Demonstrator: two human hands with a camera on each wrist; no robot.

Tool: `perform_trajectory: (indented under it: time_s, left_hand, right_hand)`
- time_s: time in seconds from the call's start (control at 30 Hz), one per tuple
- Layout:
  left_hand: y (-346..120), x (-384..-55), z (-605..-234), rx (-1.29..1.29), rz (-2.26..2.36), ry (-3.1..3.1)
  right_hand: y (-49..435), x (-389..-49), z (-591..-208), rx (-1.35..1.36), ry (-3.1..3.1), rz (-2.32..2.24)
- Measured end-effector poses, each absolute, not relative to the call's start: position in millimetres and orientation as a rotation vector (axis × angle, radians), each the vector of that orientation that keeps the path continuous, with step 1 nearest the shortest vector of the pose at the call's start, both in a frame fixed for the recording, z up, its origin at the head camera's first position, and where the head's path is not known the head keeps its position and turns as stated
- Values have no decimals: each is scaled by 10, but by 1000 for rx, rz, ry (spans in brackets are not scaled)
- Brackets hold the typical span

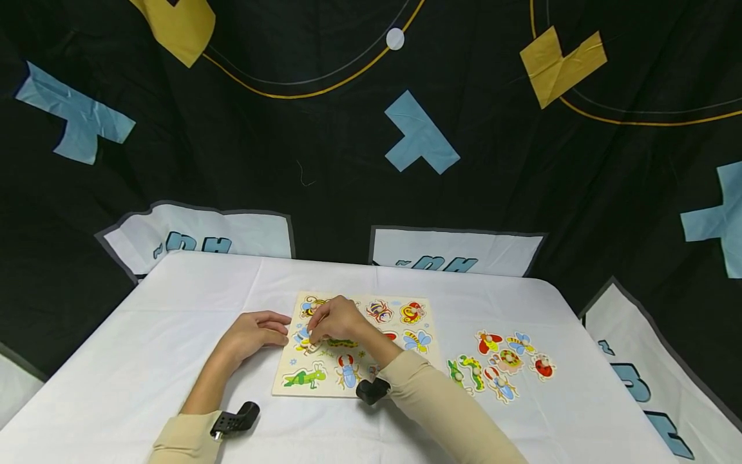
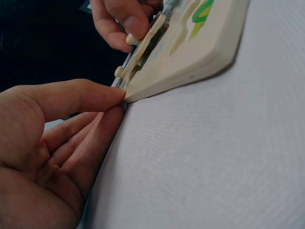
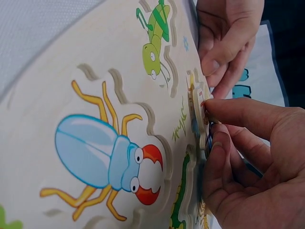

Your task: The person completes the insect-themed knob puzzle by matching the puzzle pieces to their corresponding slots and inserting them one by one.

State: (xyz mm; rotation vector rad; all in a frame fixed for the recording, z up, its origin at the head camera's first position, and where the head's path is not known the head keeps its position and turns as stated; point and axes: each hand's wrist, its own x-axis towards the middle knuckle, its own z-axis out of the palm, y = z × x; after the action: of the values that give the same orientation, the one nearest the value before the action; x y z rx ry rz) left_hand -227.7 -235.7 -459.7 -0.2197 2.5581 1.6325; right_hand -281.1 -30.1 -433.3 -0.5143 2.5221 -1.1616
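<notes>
A wooden insect puzzle board (image 1: 362, 390) lies on the white table. The right hand (image 1: 342, 320) reaches over its left part and pinches a wooden puzzle piece (image 3: 202, 121), seen nearly edge-on in the right wrist view; its picture is mostly hidden. In the left wrist view, the right thumb is at a pale knob (image 2: 132, 40), and a second knob (image 2: 119, 71) shows nearby. The left hand (image 1: 255, 333) rests by the board's left edge, its extended fingertips (image 2: 112, 95) touching that edge. Printed on the board are a stag beetle (image 3: 90, 150) and a grasshopper (image 3: 155, 47).
Right of the board lies a loose group of insect pieces, among them a ladybug piece (image 1: 543, 367), a caterpillar piece (image 1: 472, 370) and a stag beetle piece (image 1: 501, 385). A black curtain (image 1: 336, 174) hangs behind the table (image 1: 116, 386). Both wrists wear black cameras.
</notes>
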Motion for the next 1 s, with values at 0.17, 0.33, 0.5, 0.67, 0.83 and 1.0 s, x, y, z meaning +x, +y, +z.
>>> perform_trajectory:
  time_s: [0.17,0.33,0.5,0.67,0.83,1.0]
  left_hand:
    - [-2363,-2279,-4600,-222,1637,2556]
    - [-2367,-2278,-4598,-222,1636,2555]
    - [-2356,-2275,-4597,-222,1647,2547]
    - [-2343,-2277,-4593,-225,1653,2542]
    - [-2345,-2284,-4599,-230,1635,2550]
    - [-2361,-2291,-4617,-227,1632,2557]
  right_hand:
    - [-328,-2807,-4335,-541,2535,-1136]
    - [-347,-2795,-4340,-552,2521,-1126]
    - [-362,-2778,-4337,-546,2522,-1123]
    - [-371,-2767,-4344,-544,2530,-1122]
    - [-376,-2752,-4353,-542,2530,-1128]
    - [-384,-2755,-4367,-546,2537,-1117]
